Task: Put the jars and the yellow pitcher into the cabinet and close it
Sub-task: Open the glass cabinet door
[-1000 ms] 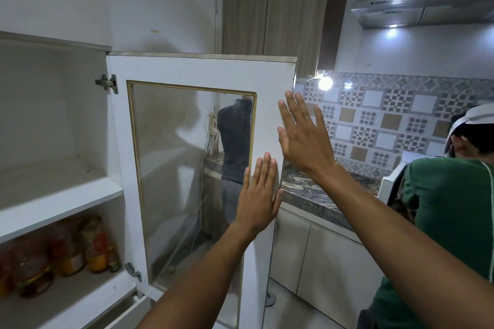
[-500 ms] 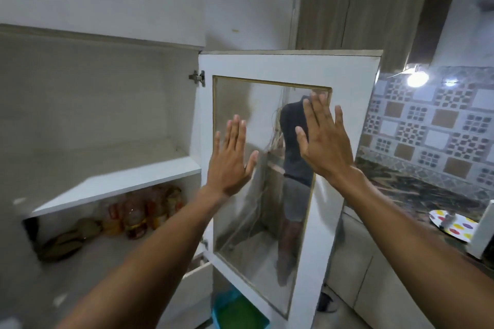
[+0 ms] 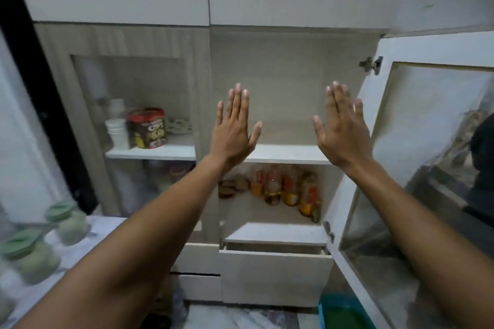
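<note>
The fingers of the left hand are straight, close together and pointing up, the thumb splayed to the right; they grasp nothing. The fingers of the right hand stand the same way, flat and released, thumb turned in toward the left hand. Both backs of the hands face the camera, palms toward the open white cabinet, the two hands level with each other and apart, not touching anything that can be seen. Both bare forearms rise from the lower corners of the view, the left from the lower left, the right from the lower right.

Behind the hands lies the bare upper shelf of the cabinet. On the shelf below it stands a row of blurred glass jars with orange and red labels, toward the right side. The white glass-paned cabinet door stands swung open at the right, on its hinge. Under the open compartment a white drawer is pulled slightly out.

On the pale marbled worktop at the left edge stand two blurred jars with green lids, one behind the other. No yellow pitcher can be made out.
</note>
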